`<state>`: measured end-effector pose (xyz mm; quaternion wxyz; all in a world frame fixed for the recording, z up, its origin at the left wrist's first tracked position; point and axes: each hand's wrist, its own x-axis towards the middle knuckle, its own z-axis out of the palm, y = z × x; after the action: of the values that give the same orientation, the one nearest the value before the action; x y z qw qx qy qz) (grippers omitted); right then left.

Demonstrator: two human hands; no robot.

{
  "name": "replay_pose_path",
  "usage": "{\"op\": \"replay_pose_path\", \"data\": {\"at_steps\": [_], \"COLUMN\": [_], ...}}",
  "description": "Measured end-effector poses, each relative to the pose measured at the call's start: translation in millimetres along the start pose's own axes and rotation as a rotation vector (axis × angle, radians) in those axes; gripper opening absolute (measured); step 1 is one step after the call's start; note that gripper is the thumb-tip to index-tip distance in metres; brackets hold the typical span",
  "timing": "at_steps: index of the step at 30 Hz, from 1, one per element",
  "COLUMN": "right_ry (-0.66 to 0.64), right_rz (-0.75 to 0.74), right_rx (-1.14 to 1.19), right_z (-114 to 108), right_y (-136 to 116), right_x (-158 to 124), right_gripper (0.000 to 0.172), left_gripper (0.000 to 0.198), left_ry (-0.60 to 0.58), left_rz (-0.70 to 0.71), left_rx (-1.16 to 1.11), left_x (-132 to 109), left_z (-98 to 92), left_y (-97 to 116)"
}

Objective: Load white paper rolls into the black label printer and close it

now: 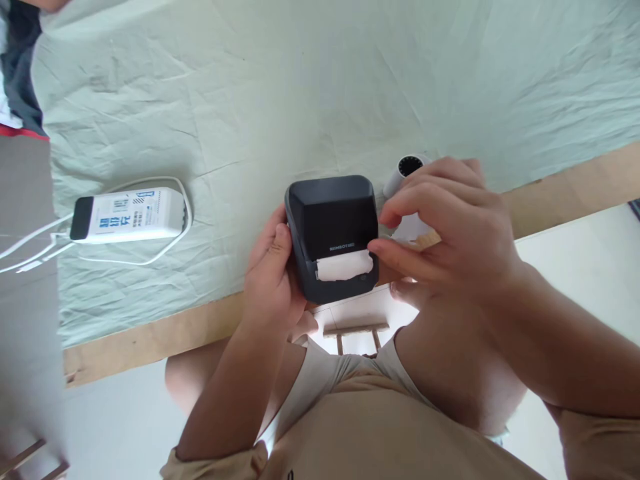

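While the seated wearer's tan shirt (360, 433) and pale shorts (320, 363) occupy the foreground, a black label printer (337, 213) is held at the near edge of the table, just beyond the knees. The left hand (270, 273) grips the printer's left side, its thumb lying along the casing. The right hand (445, 227) is at the opposite side, thumb and forefinger separated by a narrow gap, the thumb tip at the casing beside the slot. From this slot protrudes a white paper strip (345, 266) with an uneven edge. Behind the right hand, partly hidden, is a white cylinder (395, 180) with a dark end. Well to the left, a white box (135, 215) with blue print and a black end lies on the pale green cloth (240, 100), white cable (186, 193) curving around it. At upper left, another person's dark garment (23, 60) appears.
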<state>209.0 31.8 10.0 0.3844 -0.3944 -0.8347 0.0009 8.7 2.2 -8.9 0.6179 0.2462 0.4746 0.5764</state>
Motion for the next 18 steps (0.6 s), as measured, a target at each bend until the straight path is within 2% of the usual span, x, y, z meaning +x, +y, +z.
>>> {"op": "replay_pose_path", "data": {"at_steps": [3, 8, 10, 13, 15, 18], "right_ry": [-0.051, -0.074, -0.044, 0.061, 0.062, 0.019], "right_rz": [-0.043, -0.05, 0.009, 0.216, 0.331, 0.293], "right_rx": [-0.002, 0.036, 0.075, 0.119, 0.164, 0.078], "right_z": [0, -5, -8, -10, -10, -6], "right_y": [-2, -8, -13, -22, -27, -28], "right_x": [2, 8, 10, 16, 23, 30], "right_gripper": [0.014, 0.02, 0.019, 0.019, 0.018, 0.015], "left_gripper": [0.022, 0.016, 0.017, 0.017, 0.02, 0.027], "left_ry": [0.016, 0.057, 0.035, 0.004, 0.014, -0.024], "left_rz": [-0.025, -0.012, -0.012, -0.027, -0.01, 0.01], "left_rx": [0.03, -0.009, -0.051, -0.047, -0.026, 0.002], "left_x": [-1, 0, 1, 2, 2, -1], "left_z": [0.3, -1.7, -3.1, -3.6, -2.2, 0.9], "left_y": [2, -1, -4, -6, -6, -3]}}
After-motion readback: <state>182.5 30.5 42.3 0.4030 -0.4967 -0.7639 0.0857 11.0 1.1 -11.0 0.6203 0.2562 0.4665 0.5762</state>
